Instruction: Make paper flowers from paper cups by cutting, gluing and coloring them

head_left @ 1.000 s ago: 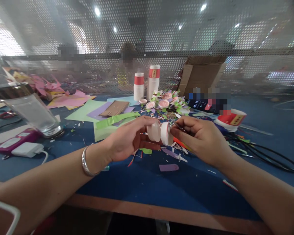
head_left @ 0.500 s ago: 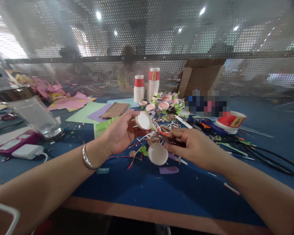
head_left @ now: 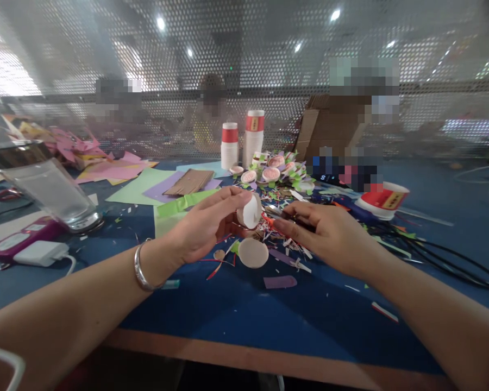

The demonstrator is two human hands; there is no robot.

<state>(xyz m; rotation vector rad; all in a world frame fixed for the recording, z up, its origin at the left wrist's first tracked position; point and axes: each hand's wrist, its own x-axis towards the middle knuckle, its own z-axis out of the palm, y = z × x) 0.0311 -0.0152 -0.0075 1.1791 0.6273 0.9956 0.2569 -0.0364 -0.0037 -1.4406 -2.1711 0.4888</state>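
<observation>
My left hand is closed on a short, round white paper-cup base, its pale inside turned towards my right hand. My right hand grips what look like scissors, metal blades pointing left at the cup base's edge; the fingers hide most of the handles. Just below my left fingers is a pale round disc; I cannot tell whether it lies on the table or hangs. Paper scraps in white, red, green and purple lie beneath and behind both hands.
Two stacks of paper cups stand behind a pile of decorated cup bases. Coloured paper sheets and a water glass are left. At right are a red and white cup and black cable. A perforated screen rises behind.
My left hand has turned the cup base more edge-on and brought it rightward, closer to the blades. The pale disc has shifted slightly left. The right hand has tilted, showing bright metal.
</observation>
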